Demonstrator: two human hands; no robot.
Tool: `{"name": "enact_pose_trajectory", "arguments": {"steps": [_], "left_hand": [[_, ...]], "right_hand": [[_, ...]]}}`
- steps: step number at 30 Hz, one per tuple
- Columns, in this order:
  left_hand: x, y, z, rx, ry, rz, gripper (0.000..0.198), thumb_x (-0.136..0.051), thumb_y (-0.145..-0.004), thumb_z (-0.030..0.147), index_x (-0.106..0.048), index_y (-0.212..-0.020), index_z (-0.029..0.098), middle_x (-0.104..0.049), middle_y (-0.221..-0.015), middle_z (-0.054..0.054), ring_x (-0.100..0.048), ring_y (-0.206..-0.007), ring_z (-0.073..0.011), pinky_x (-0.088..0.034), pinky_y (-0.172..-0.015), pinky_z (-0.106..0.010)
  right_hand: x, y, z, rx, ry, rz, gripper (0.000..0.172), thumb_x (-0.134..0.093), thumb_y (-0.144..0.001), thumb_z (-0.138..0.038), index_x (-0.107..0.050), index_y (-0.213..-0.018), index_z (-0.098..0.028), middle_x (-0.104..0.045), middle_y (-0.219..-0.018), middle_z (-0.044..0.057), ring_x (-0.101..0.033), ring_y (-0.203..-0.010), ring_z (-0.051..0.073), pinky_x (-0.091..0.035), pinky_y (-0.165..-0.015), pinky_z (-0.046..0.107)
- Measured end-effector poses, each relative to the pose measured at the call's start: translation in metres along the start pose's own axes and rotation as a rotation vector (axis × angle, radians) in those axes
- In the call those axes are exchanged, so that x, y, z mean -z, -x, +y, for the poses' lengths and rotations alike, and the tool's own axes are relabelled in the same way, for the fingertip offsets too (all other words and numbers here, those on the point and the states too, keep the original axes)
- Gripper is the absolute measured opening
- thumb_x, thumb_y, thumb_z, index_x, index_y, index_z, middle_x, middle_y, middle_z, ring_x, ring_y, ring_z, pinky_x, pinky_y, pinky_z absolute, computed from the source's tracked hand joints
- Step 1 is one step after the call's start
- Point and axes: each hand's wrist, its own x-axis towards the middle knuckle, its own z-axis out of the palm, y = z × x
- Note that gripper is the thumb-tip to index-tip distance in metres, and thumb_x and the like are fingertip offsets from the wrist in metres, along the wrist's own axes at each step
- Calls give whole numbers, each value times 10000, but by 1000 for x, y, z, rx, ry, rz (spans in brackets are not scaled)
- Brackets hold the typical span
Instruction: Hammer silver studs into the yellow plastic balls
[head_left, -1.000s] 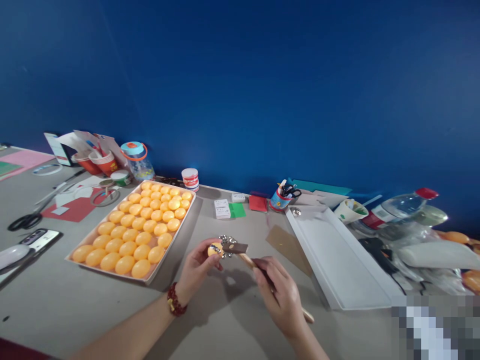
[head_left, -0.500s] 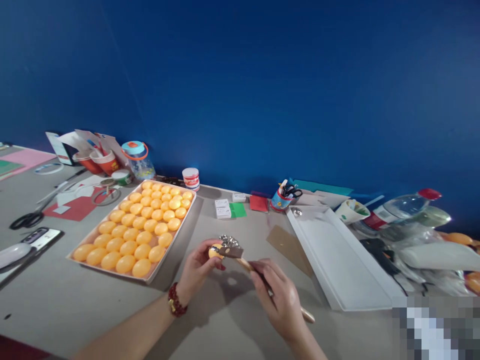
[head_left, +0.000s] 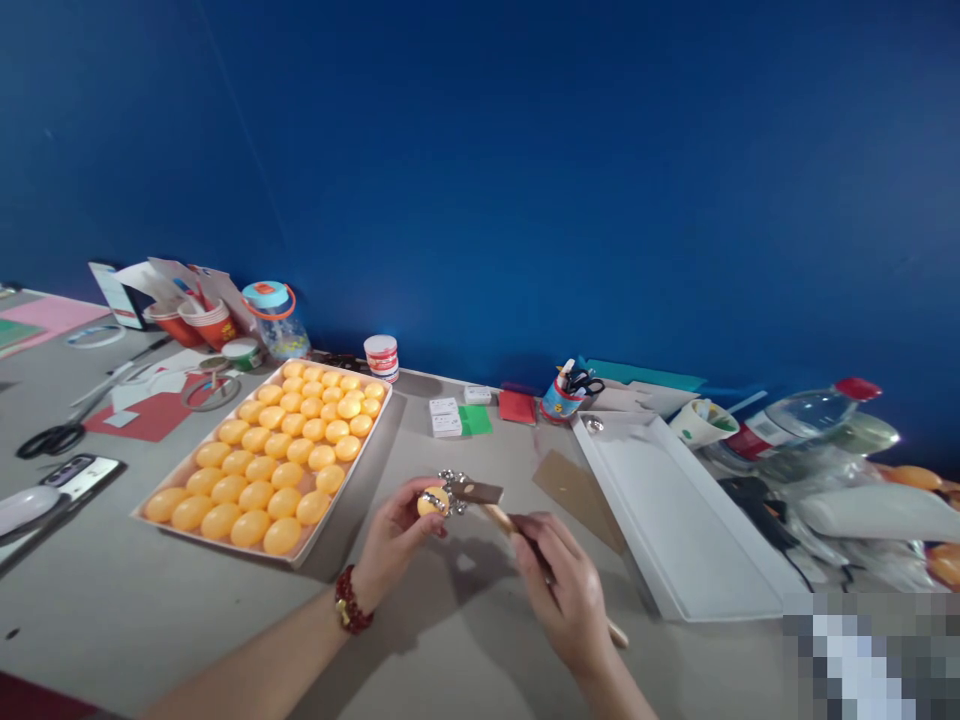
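My left hand (head_left: pixel 394 530), a dark red bead bracelet on its wrist, pinches an orange ping-pong ball (head_left: pixel 431 503) above the table. Small shiny silver pieces (head_left: pixel 456 483) lie across the ball and bunch up at its right side; what they are I cannot make out. A hammer (head_left: pixel 497 516) with a wooden handle is gripped in my right hand (head_left: pixel 566 590). Its dark, flat head (head_left: pixel 480 492) is close by the silver pieces; whether it touches them is unclear. To the left, a shallow box (head_left: pixel 304 555) holds rows of orange balls, with a gap in one row.
A long white tray (head_left: pixel 705 530) lies to the right, beside a brown card (head_left: pixel 574 490). Further right are a bottle (head_left: pixel 806 415) and plastic bags. Along the wall stand a pen cup (head_left: pixel 561 400), a small tub (head_left: pixel 382 358) and a lidded jar (head_left: pixel 277 325). Scissors (head_left: pixel 52 440) lie far left.
The hammer in my right hand has shifted slightly right, so its head no longer covers the ball's right side. My left hand keeps the ball in nearly the same place.
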Motion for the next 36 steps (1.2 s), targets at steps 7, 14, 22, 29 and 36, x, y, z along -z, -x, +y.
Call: {"name": "enact_pose_trajectory", "arguments": {"steps": [7,14,22,29,36], "left_hand": [[-1,5,4,-56,-96,-15,316,-710,-777,290,-688,-1077,192,-611,-1037,-84,-568,-810,-169,-540,-680,-256],[-1,7,3,-33,-63,13,398,-690,-795,281,-596,-1176,210,-624,-1060,-79,-598,-849,-182,-556,-726,-295],[2,7,0,-64,-70,-34,301,-675,-815,242,-563,-1090,191,-634,-1044,-82,-607,-842,-171,-533,-762,-304],[-5,12,9,-1,-67,-96,327,-667,-820,264,-615,-1135,196,-632,-1163,-112,-602,-1013,-226,-526,-841,-312],[-2,13,6,4,-33,-120,360,-662,-823,271,-629,-1179,222,-576,-1202,-103,-609,-976,-221,-551,-815,-321]], "right_hand": [[9,-8,39,-54,380,134,205,-444,-962,-304,-605,-1018,-189,-648,-939,89,-635,-856,218,-493,-758,331],[12,-5,82,-112,629,95,249,-430,-949,-342,-625,-964,-186,-623,-877,77,-629,-732,216,-482,-640,324],[13,-6,87,-48,688,56,182,-463,-927,-300,-599,-867,-194,-627,-821,88,-575,-739,253,-469,-701,393],[-23,-6,47,86,218,-85,208,-473,-916,-170,-609,-1072,-194,-646,-1054,96,-583,-1021,241,-487,-885,407],[-45,-4,29,87,203,-369,576,-431,-801,-7,-522,-1330,-215,-542,-1334,102,-472,-1209,249,-422,-1014,439]]}}
